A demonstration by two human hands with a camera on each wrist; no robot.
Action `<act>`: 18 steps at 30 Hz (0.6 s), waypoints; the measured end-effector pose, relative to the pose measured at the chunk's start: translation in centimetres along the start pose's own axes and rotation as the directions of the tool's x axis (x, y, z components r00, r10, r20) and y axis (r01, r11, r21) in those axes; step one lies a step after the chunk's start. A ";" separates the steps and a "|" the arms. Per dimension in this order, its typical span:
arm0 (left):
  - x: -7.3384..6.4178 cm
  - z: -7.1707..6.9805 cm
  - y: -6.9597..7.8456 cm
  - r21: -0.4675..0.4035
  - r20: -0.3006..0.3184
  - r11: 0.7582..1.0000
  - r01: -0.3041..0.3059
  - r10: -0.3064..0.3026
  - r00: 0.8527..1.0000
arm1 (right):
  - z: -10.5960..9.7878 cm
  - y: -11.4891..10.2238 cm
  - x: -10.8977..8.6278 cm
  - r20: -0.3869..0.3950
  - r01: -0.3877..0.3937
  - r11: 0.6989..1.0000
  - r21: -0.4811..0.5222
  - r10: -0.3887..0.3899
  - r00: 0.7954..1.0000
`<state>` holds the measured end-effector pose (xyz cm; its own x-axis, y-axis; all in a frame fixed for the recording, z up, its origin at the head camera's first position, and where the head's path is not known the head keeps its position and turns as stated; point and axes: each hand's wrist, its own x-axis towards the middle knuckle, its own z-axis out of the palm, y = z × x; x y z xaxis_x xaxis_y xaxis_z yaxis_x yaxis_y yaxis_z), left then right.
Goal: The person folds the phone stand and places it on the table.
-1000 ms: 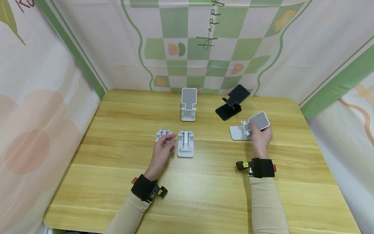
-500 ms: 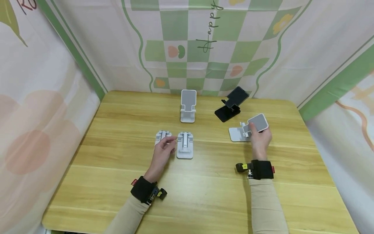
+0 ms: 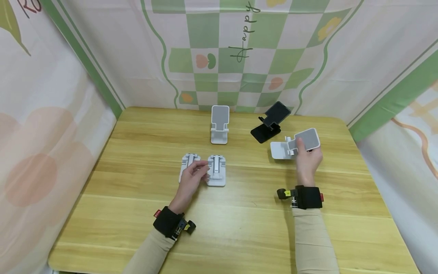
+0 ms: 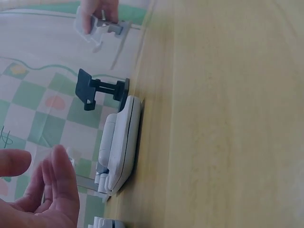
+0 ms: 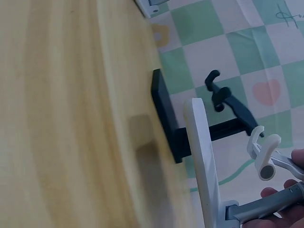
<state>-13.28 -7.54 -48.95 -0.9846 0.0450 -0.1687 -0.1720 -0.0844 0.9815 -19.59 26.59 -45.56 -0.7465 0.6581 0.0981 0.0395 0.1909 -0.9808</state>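
Note:
My right hand (image 3: 308, 161) grips the grey-padded top plate of an unfolded white phone stand (image 3: 281, 150), thumb on the front. In the right wrist view this stand's white base (image 5: 202, 156) hangs off the tabletop. My left hand (image 3: 190, 180) has loosely bent fingers and holds nothing. It hovers over a folded white phone stand (image 3: 186, 161), partly hiding it, and its fingertips reach the edge of a second folded white phone stand (image 3: 216, 177). Whether they touch it, I cannot tell. The left wrist view shows thumb and fingers (image 4: 61, 175) apart, beside the folded stand.
An unfolded white phone stand (image 3: 219, 123) stands at the back middle of the wooden table (image 3: 246, 224). Right of it is an unfolded black phone stand (image 3: 270, 123), turned at an angle. A patterned cloth (image 3: 229, 61) hangs behind the table's far edge.
My right hand has moved slightly up and to the right in the head view, carrying the white phone stand along. My left hand stays nearly still.

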 end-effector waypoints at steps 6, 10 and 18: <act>-0.1 0.1 -0.1 -0.037 0.050 0.999 0.006 -0.004 0.999 | 0.1 -1.6 -0.2 -0.001 0.036 0.999 0.024 -0.036 0.999; -0.2 0.2 -0.2 -0.075 0.090 0.997 0.013 -0.007 0.996 | 0.4 -2.8 -0.7 0.009 0.059 0.996 0.072 -0.059 0.998; -0.2 0.2 -0.2 -0.117 0.192 0.990 0.073 -0.050 0.980 | 1.5 -4.4 -2.2 0.100 0.160 0.979 0.122 -0.173 0.980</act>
<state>-13.05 -7.30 -49.09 -0.9507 0.2394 -0.1971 -0.2461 -0.1963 0.9491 -19.13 23.27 -41.74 -0.8049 0.5386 0.2489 -0.1624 0.2035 -0.9655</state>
